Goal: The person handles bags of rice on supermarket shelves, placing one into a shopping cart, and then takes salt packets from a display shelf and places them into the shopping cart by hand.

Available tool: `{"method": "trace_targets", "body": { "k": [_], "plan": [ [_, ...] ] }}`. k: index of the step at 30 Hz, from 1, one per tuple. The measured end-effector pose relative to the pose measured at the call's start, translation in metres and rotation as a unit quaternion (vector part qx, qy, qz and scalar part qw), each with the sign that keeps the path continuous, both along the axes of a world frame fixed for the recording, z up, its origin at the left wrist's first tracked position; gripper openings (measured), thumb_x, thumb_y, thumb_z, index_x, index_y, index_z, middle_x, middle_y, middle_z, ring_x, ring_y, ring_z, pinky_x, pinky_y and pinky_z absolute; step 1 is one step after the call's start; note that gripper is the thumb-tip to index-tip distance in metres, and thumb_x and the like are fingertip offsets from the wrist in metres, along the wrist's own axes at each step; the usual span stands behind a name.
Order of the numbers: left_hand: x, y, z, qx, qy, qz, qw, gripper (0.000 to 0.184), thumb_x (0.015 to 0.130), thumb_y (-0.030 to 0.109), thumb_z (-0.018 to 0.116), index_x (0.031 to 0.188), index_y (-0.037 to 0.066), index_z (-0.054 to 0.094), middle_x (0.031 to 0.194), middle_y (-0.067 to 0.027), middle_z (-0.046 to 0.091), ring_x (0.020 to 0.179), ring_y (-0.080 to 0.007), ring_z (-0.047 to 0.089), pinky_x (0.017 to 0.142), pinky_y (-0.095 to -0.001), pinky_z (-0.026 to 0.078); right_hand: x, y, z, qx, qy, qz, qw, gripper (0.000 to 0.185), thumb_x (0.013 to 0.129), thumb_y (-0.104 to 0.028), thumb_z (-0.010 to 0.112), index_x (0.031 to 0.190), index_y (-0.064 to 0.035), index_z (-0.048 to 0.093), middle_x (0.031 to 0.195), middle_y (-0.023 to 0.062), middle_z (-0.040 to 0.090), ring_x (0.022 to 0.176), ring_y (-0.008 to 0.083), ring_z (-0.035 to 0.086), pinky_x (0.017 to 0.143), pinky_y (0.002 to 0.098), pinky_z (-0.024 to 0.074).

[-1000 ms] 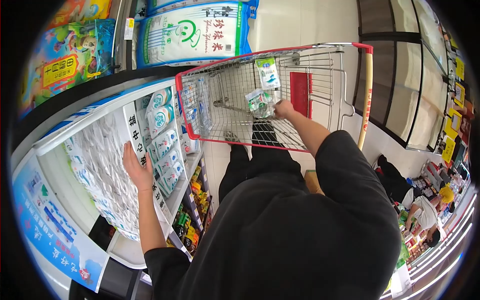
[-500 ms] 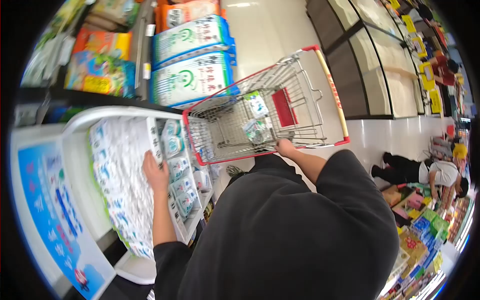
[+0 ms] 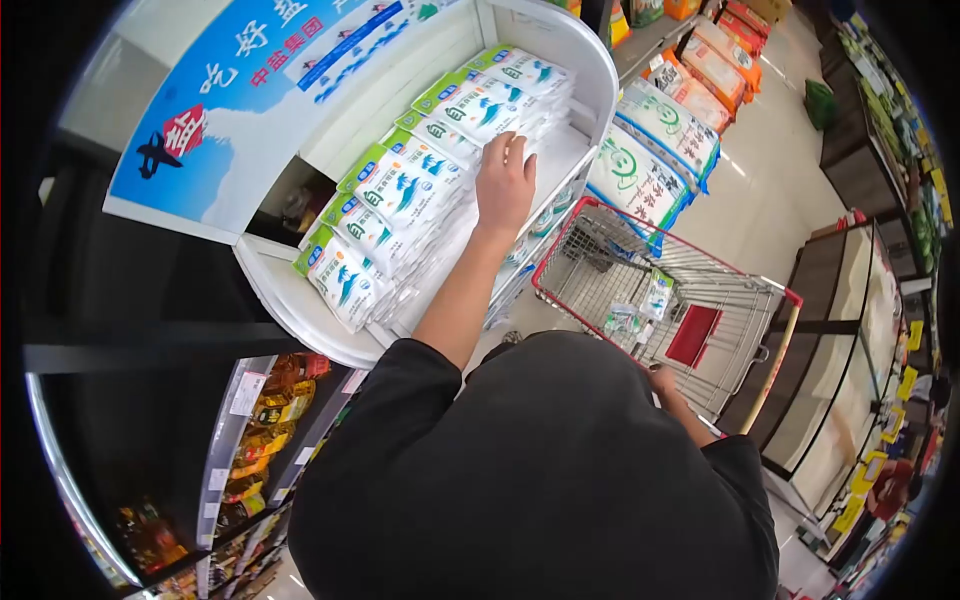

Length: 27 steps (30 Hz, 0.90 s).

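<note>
My left hand [image 3: 505, 190] reaches over a white display stand [image 3: 590, 60] filled with rows of salt bags [image 3: 405, 185]. These bags are white with green tops and blue-green pictures. The fingers are apart and slightly bent, close to the nearest bags, with nothing held. Lower right, my right hand [image 3: 662, 382] is closed around the near side rail of a shopping cart [image 3: 735, 275]; part of that hand is hidden behind my dark shirt. Inside the cart lie a white-and-green packet [image 3: 657, 293] and a clear-wrapped item [image 3: 622, 320].
Large rice bags [image 3: 640, 165] are stacked beyond the cart. A blue sign [image 3: 240, 90] backs the stand. Oil bottles [image 3: 270, 420] fill a shelf at lower left. Dark-sided bins [image 3: 815, 350] stand to the right of the cart.
My view has swung left toward the stand. My left hand has moved from its front edge to above the salt bags. My right hand still grips the cart.
</note>
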<state>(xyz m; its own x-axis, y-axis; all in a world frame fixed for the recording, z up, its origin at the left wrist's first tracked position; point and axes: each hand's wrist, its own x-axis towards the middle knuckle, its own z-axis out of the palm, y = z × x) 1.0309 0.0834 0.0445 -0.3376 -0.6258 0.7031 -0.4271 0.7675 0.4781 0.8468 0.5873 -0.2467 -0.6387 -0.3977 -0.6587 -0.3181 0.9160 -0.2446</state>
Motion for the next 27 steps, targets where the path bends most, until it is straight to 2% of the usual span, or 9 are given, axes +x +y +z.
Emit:
{"method": "trace_targets", "body": {
  "k": [2, 5, 8, 12, 16, 20, 23, 26, 27],
  "plan": [
    [0.005, -0.006, 0.013, -0.038, -0.04, 0.006, 0.998, 0.034, 0.082, 0.016, 0.082, 0.112, 0.005, 0.07, 0.122, -0.0117, 0.066, 0.113, -0.0316, 0.061, 0.096, -0.0437, 0.049, -0.004, -0.004, -0.009, -0.034, -0.007, -0.058, 0.998, 0.047, 0.085, -0.043, 0.072, 0.104, -0.001, 0.08, 0.09, 0.0204, 0.078, 0.093, 0.0345, 0.076, 0.088, 0.0441, 0.0572],
    [0.007, -0.018, 0.039, -0.084, -0.107, 0.094, 0.986, 0.043, 0.083, 0.027, 0.083, 0.117, 0.004, 0.072, 0.126, -0.0144, 0.066, 0.121, -0.0359, 0.058, 0.099, -0.05, 0.047, -0.018, -0.012, -0.024, -0.09, -0.048, -0.09, 0.991, 0.044, 0.083, -0.037, 0.075, 0.104, 0.0014, 0.08, 0.095, 0.0177, 0.08, 0.092, 0.0306, 0.077, 0.088, 0.0405, 0.0574],
    [0.002, -0.049, 0.02, -0.091, -0.198, 0.149, 0.965, 0.048, 0.082, 0.03, 0.084, 0.119, 0.002, 0.071, 0.128, -0.0166, 0.066, 0.123, -0.0384, 0.057, 0.1, -0.0506, 0.048, -0.029, -0.028, -0.023, -0.136, -0.072, -0.107, 0.982, 0.043, 0.085, -0.034, 0.075, 0.107, 0.0032, 0.079, 0.093, 0.0166, 0.079, 0.086, 0.0262, 0.076, 0.083, 0.0384, 0.0578],
    [-0.007, -0.05, 0.027, -0.058, -0.293, 0.134, 0.945, 0.04, 0.089, 0.031, 0.078, 0.113, 0.001, 0.071, 0.122, -0.0179, 0.069, 0.116, -0.0367, 0.064, 0.088, -0.0471, 0.054, -0.048, -0.059, -0.011, -0.186, -0.131, -0.135, 0.964, 0.041, 0.092, -0.03, 0.072, 0.113, 0.005, 0.075, 0.091, 0.0138, 0.078, 0.082, 0.0199, 0.073, 0.077, 0.0348, 0.0569],
    [-0.008, -0.056, 0.016, -0.091, -0.292, 0.135, 0.942, 0.035, 0.092, 0.028, 0.074, 0.114, 0.001, 0.073, 0.121, -0.0157, 0.072, 0.116, -0.0309, 0.065, 0.088, -0.0487, 0.051, -0.064, -0.093, 0.01, -0.254, -0.212, -0.14, 0.933, 0.042, 0.099, -0.029, 0.071, 0.125, 0.0026, 0.069, 0.101, 0.0108, 0.077, 0.088, 0.0164, 0.073, 0.075, 0.0294, 0.0551],
    [0.0, -0.031, 0.041, -0.077, -0.243, 0.117, 0.96, 0.021, 0.091, 0.021, 0.072, 0.104, 0.005, 0.076, 0.101, -0.0125, 0.076, 0.092, -0.0286, 0.07, 0.078, -0.043, 0.054, -0.06, -0.124, 0.066, -0.297, -0.293, -0.133, 0.899, 0.047, 0.105, -0.032, 0.065, 0.135, 0.0032, 0.062, 0.108, 0.0121, 0.077, 0.095, 0.0163, 0.073, 0.08, 0.0285, 0.055],
    [0.003, 0.038, 0.077, -0.105, -0.126, 0.086, 0.983, 0.011, 0.09, 0.013, 0.07, 0.096, 0.007, 0.077, 0.095, -0.0126, 0.077, 0.081, -0.0309, 0.071, 0.072, -0.0427, 0.056, -0.053, -0.153, 0.137, -0.344, -0.487, -0.156, 0.788, 0.074, 0.105, -0.059, 0.053, 0.148, 0.0008, 0.05, 0.135, 0.0213, 0.066, 0.122, 0.029, 0.065, 0.1, 0.0411, 0.0534],
    [-0.009, 0.126, 0.071, -0.101, -0.066, -0.106, 0.987, 0.015, 0.083, 0.008, 0.069, 0.095, 0.001, 0.074, 0.101, -0.0146, 0.077, 0.091, -0.0309, 0.075, 0.079, -0.0419, 0.06, -0.04, -0.189, 0.233, -0.341, -0.747, -0.205, 0.533, 0.101, 0.097, -0.081, 0.038, 0.157, -0.0002, 0.038, 0.154, 0.0268, 0.05, 0.141, 0.0403, 0.051, 0.114, 0.0539, 0.0452],
    [-0.015, 0.157, 0.059, -0.093, -0.096, -0.171, 0.976, 0.017, 0.082, 0.009, 0.068, 0.097, 0.001, 0.074, 0.105, -0.0145, 0.077, 0.093, -0.0305, 0.075, 0.08, -0.0421, 0.06, -0.03, -0.199, 0.264, -0.362, -0.768, -0.194, 0.491, 0.104, 0.096, -0.083, 0.038, 0.157, 0.0011, 0.038, 0.153, 0.0271, 0.051, 0.14, 0.04, 0.052, 0.114, 0.0534, 0.0452]
  ]
}}
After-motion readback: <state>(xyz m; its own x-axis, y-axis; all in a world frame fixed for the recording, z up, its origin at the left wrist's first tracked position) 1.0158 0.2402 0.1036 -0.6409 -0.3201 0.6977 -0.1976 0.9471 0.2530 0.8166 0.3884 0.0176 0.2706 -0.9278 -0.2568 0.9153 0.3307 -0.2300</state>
